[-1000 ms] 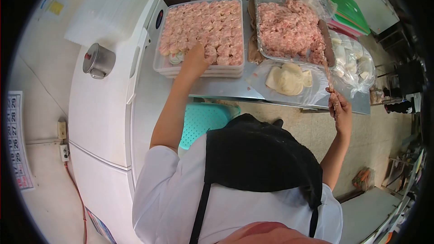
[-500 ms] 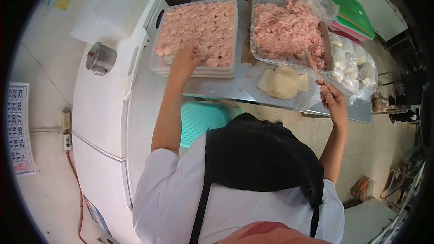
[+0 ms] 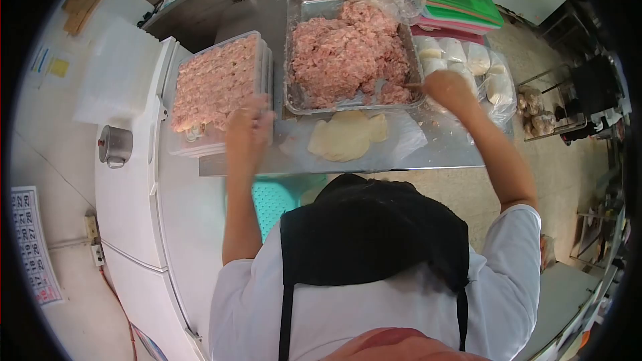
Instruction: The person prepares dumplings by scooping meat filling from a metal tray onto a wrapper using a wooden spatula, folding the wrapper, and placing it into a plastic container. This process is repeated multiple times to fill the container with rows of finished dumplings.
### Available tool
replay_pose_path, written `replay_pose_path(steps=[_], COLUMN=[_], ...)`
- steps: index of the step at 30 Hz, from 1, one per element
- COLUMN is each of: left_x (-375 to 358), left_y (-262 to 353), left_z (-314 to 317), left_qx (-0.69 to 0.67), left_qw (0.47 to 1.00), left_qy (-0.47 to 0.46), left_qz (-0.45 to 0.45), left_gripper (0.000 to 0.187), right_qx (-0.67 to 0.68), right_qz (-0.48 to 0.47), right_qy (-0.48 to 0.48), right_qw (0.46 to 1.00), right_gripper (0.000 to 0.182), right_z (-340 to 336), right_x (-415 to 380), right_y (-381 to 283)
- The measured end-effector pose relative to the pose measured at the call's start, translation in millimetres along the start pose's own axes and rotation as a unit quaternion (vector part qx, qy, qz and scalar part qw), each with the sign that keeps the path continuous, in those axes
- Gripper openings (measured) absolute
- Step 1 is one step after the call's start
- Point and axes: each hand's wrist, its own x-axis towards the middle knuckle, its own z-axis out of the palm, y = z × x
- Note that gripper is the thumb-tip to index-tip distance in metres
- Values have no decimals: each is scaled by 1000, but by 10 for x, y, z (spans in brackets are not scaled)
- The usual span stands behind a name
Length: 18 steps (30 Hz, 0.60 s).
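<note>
Hands: left hand [image 3: 247,127] hovers blurred by the dumpling tray [image 3: 217,90], grip unclear; right hand [image 3: 447,88] closed on a stick [image 3: 409,85].
Mince [image 3: 344,53]: in the steel pan [image 3: 294,103], counter's far edge.
Handling: likely soft, sticky; scoop from the heap's rim.
Wrappers [image 3: 348,135]: near edge, thin, limp.

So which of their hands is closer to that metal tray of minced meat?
The right. The right hand is at the metal tray's near right corner, at the minced meat. The left hand is beside the box of dumplings, apart from the tray.

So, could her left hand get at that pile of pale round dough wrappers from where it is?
Probably yes: the left hand hovers beside the pale round dough wrappers, with nothing between them.
</note>
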Motion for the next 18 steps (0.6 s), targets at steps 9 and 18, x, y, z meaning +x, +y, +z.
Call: replay_pose_path(steps=[9, 18], left_x=[-199, -146], left_y=[593, 665], left_z=[1989, 2058], left_qx=[26, 43], left_qw=[944, 968], left_qy=[-195, -194], left_qz=[265, 157], left_gripper=[21, 17], right_qx=[-16, 137], right_qz=[-61, -141], right_qy=[-41, 10], right_qw=[997, 980], right_gripper=[14, 11], right_z=[-218, 71], right_x=[110, -32], right_y=[313, 22])
